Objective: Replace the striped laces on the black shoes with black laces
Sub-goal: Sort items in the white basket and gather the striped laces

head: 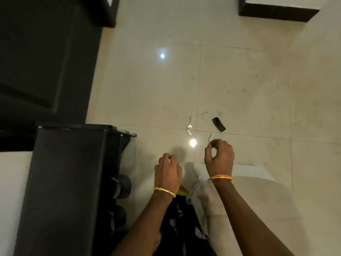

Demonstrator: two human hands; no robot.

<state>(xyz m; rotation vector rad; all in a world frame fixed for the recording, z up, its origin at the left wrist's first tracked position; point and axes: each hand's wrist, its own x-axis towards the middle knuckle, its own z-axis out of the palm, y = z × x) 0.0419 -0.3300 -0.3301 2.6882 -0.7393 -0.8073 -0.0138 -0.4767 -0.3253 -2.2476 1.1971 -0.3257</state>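
No laces show in this view. Two dark rounded shoes (pixel 122 185) (pixel 118 213) sit on the low shelves of a black rack (pixel 64 182) at my left. My left hand (pixel 168 172) hovers palm down over the floor beside the rack, fingers loosely bent and holding nothing. Further right and a little farther out, my right hand (pixel 219 156) has its thumb and forefinger tips pinched into a ring. I see nothing between them.
On the cream floor tiles ahead lie a key with a white tag (pixel 189 126), a small white piece (pixel 211 137) and a black flat device (pixel 219 124). My cream-trousered knee (pixel 245 182) and dark patterned cloth (pixel 180 218) are below my hands. Dark furniture (pixel 46 61) stands at the left.
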